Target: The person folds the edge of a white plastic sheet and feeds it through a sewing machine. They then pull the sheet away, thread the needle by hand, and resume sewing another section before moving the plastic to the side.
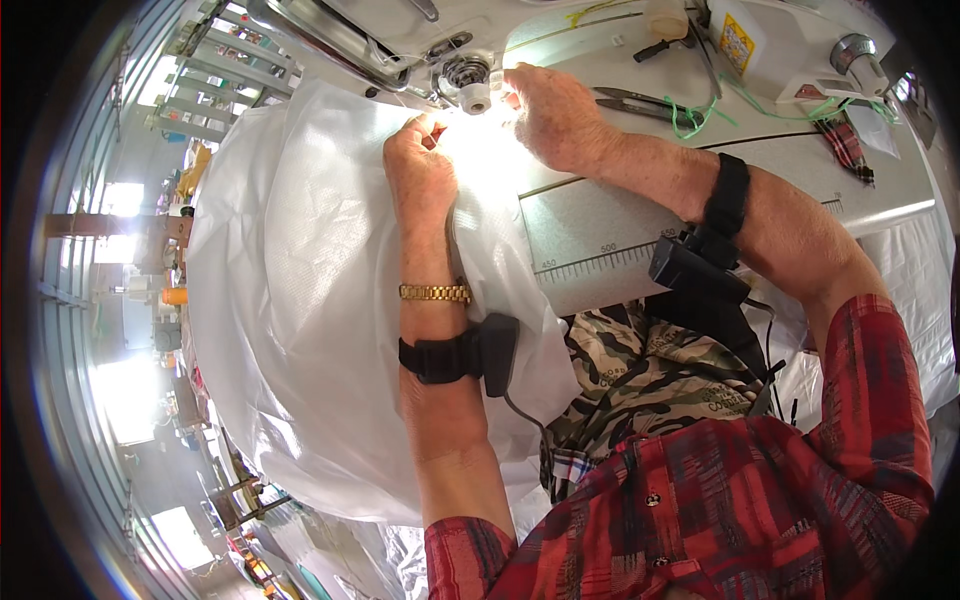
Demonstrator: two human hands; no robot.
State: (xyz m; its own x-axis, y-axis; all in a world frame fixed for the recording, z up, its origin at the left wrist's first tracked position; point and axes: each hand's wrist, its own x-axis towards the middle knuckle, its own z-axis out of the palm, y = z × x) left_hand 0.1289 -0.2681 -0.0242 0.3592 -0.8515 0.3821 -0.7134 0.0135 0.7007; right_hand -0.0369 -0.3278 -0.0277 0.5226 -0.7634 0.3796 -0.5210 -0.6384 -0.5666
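A large white sheet of thin, slightly shiny material (300, 290) hangs in folds over the left side of the sewing table and across my left forearm. My left hand (420, 175) is closed with its fingertips pinching the sheet, just below the sewing machine head (466, 80). Close by, on the right of the machine head, my right hand (560, 118) has its fingers curled together. Strong glare from the machine's lamp washes out the spot between both hands, so whatever the right fingertips hold cannot be made out.
Right of my right hand lie dark thread snips (640, 103) with loose green thread (690, 118). Farther back are a black-handled tool (655, 50) and a small pale cup (667, 18). A plaid scrap (845, 150) lies at the right. A printed scale (605, 260) runs along the table's near edge.
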